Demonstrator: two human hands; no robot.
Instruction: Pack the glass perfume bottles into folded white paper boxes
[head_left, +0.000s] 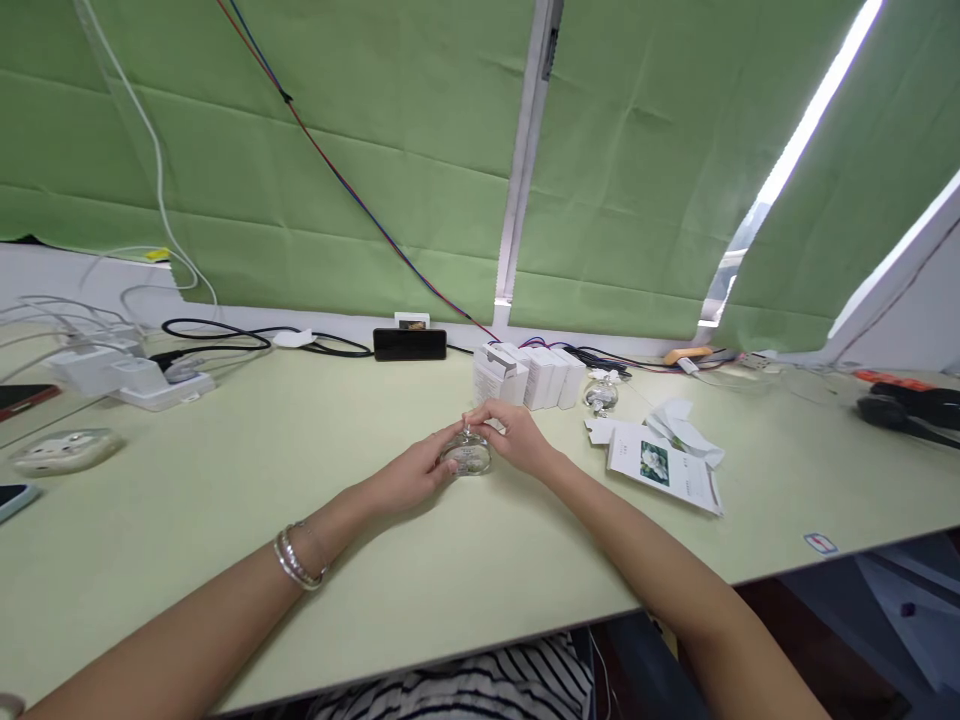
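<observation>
A clear, rounded glass bottle (469, 458) stands on the table between my two hands. Fingers and thumb of my left hand (420, 470) close around the bottle's left side. My right hand (516, 437) reaches in from the right, its fingertips pinched at the bottle's neck. What exactly the right fingertips grip at the top is too small to make out. Just behind the hands stand several white boxes (555, 378) in a row. A second glass bottle (601, 394) sits to their right, with something white at its top.
Right of my hands lie a flattened white carton (664, 465) with a flower picture and crumpled white paper (682, 430). A black phone (409, 345) leans at the back. Power strips (161, 388) and cables are at left; a black object (911, 408) lies far right.
</observation>
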